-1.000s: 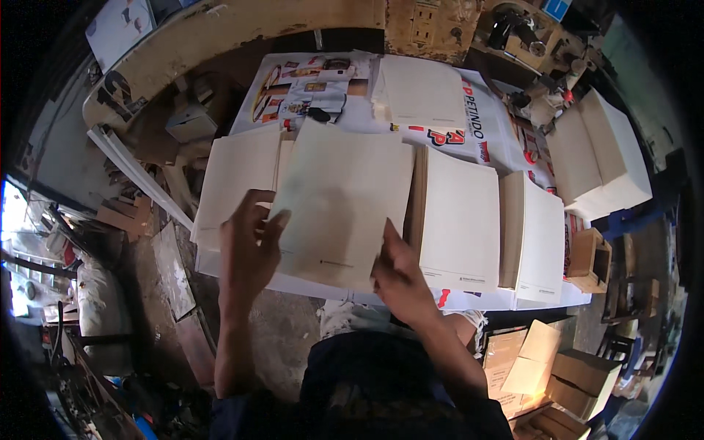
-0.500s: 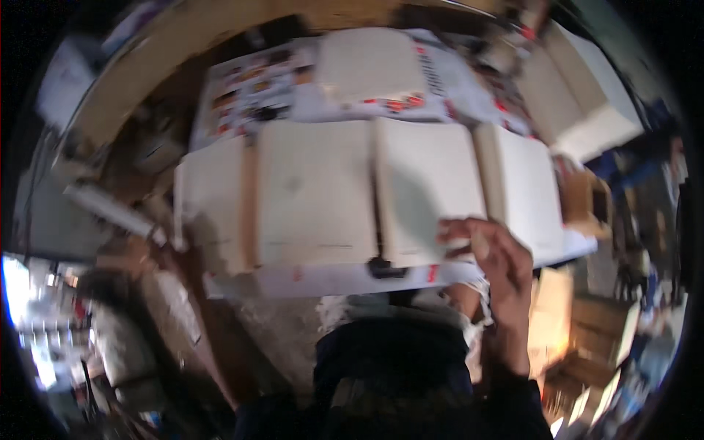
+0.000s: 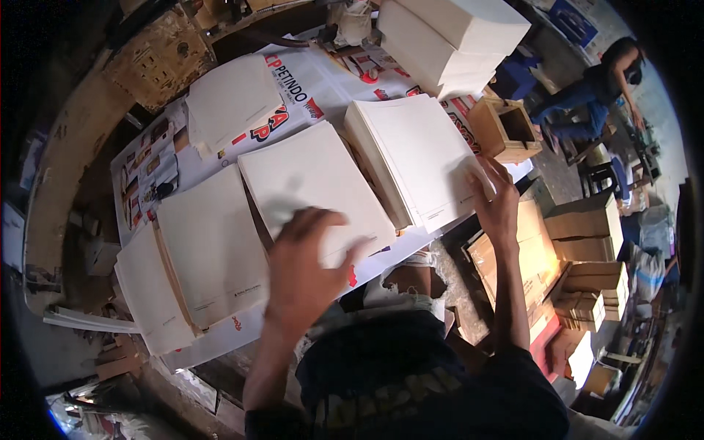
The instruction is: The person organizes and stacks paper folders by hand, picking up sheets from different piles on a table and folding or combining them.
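Note:
Four stacks of white paper sheets stand in a row on the table. My right hand (image 3: 496,198) is at the lower right edge of the rightmost paper stack (image 3: 414,150), its thumb and fingers closed on a sheet there. Blurred by motion, my left hand (image 3: 308,264) hovers with fingers apart over the near part of the middle-right paper stack (image 3: 312,172), holding nothing. Left of it lie the middle-left paper stack (image 3: 209,235) and the leftmost paper stack (image 3: 150,282), their edges slightly uneven.
A printed sheet (image 3: 323,81) covers the table under the stacks. Farther back lies another paper pile (image 3: 231,99), with a tall paper block (image 3: 447,44) at the back right. Beyond the right edge are a wooden box (image 3: 506,128), cardboard boxes (image 3: 587,227) and a bending person (image 3: 598,92).
My view has turned and the row now slants. My left hand has come from beside the leftmost stack to the middle-right one. My right hand has gone to the rightmost stack's edge.

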Tool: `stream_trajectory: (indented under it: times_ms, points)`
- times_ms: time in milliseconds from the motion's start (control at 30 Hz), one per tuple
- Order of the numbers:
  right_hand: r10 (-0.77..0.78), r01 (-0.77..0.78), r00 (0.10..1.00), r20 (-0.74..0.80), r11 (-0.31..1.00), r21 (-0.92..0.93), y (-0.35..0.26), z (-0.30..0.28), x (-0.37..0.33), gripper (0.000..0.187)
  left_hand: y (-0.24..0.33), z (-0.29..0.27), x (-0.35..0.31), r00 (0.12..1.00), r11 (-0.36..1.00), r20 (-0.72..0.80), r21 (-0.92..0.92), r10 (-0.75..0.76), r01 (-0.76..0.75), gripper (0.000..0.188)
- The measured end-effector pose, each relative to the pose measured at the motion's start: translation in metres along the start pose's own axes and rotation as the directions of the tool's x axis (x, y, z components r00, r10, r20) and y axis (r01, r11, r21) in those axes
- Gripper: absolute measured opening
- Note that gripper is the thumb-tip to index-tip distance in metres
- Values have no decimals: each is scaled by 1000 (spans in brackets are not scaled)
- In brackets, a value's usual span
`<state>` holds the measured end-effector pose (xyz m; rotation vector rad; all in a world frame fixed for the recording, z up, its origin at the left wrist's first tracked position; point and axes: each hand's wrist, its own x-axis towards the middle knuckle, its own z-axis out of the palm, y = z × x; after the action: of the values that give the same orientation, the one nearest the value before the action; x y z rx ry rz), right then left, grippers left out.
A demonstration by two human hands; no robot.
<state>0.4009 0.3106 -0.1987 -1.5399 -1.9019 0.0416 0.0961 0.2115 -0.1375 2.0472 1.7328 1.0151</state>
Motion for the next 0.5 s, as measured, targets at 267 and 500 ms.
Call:
stream_trajectory:
  times_ms: [267,500]
  points:
    - [89,-80,994,-70,989,127,-35,-7,11,23,-7,-6,8,943,977,314,-141,-107,158,18]
    - [366,-487,873,322,627,608,-32,-23,18,44,-9,-22,-25,901,719,138,-558,-412,414,11]
